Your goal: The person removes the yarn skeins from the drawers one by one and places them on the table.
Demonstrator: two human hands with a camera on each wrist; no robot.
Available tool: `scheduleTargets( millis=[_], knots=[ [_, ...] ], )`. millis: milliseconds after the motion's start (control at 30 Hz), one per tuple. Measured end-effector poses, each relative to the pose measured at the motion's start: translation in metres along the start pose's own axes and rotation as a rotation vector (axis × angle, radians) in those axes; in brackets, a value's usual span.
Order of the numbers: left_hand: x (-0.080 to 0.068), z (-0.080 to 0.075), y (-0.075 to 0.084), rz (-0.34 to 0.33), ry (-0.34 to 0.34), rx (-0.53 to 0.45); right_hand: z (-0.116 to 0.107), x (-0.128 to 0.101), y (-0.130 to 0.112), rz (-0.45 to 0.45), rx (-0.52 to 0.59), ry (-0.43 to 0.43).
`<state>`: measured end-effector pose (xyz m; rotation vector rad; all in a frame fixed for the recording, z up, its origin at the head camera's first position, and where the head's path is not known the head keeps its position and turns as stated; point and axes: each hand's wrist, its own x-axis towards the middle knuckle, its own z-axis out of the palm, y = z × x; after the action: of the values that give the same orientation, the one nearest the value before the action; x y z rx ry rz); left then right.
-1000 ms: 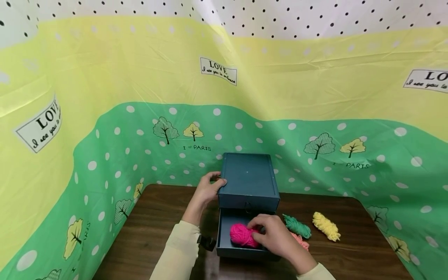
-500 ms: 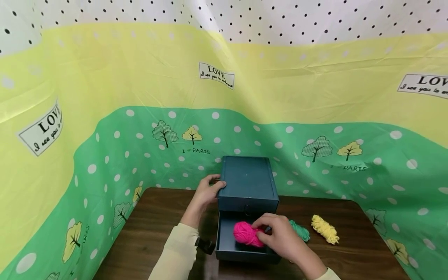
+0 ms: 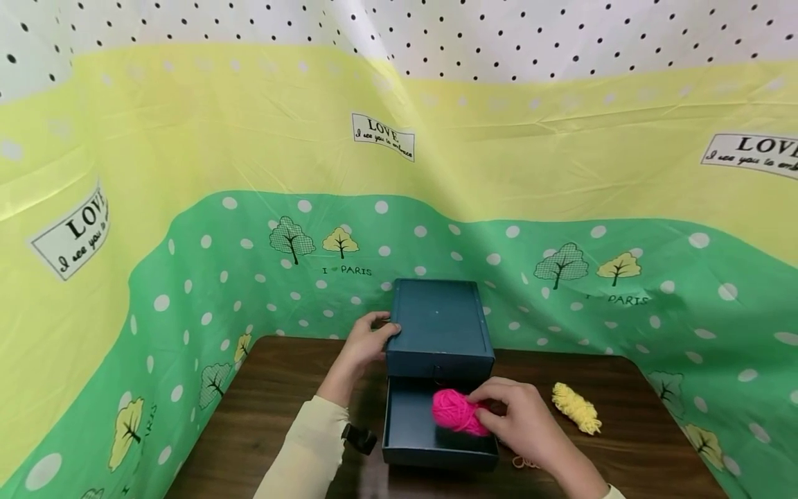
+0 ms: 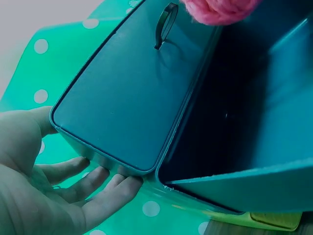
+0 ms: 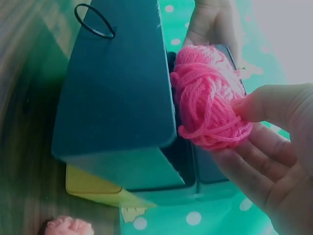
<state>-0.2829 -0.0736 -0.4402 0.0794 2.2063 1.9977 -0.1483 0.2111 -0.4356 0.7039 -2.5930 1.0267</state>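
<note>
A skein of pink yarn (image 3: 458,412) is pinched between the thumb and fingers of my right hand (image 3: 520,416), over the right part of a pulled-out dark blue drawer (image 3: 408,419). The right wrist view shows the pink yarn (image 5: 210,100) close up, with the thumb on one side and fingertips beneath. My left hand (image 3: 364,343) rests against the left side of the dark blue drawer box (image 3: 439,322). In the left wrist view, fairly straight fingers (image 4: 115,196) touch the box's side and the thumb lies at its top edge. A black ring pull (image 4: 166,24) sits on the upper drawer's front.
A yellow yarn skein (image 3: 576,409) lies on the brown wooden table (image 3: 280,416) at the right. Peach yarn (image 5: 68,226) lies beside the box, mostly hidden by my right hand in the head view. A yellow drawer (image 5: 93,185) shows beneath. Patterned cloth (image 3: 249,138) hangs behind.
My right hand has moved rightward and slightly up, carrying the pink yarn from within the drawer toward its right edge. The green yarn is now hidden. My left hand keeps its place.
</note>
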Motion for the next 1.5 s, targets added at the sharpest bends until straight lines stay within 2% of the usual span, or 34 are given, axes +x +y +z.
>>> scheduleTargets(
  millis=[267,600,833,1100,1300,1500],
  knots=[
    [0.000,-0.001,-0.001,-0.005,0.002,0.026,-0.010,-0.010,0.012,0.056,-0.073,0.071],
    [0.003,-0.001,-0.004,0.006,-0.004,0.022,-0.029,-0.023,0.025,0.062,-0.148,0.169],
    [0.003,-0.001,-0.004,-0.004,0.002,0.012,-0.044,-0.030,0.036,0.126,-0.192,0.195],
    [0.003,-0.003,-0.004,0.004,-0.024,-0.023,-0.055,-0.042,0.051,0.179,-0.237,0.242],
    [0.003,-0.003,-0.005,-0.002,-0.027,-0.036,-0.058,-0.053,0.062,0.227,-0.248,0.235],
    [0.003,-0.001,-0.006,0.000,-0.025,-0.051,-0.062,-0.061,0.078,0.318,-0.263,0.196]
  ],
)
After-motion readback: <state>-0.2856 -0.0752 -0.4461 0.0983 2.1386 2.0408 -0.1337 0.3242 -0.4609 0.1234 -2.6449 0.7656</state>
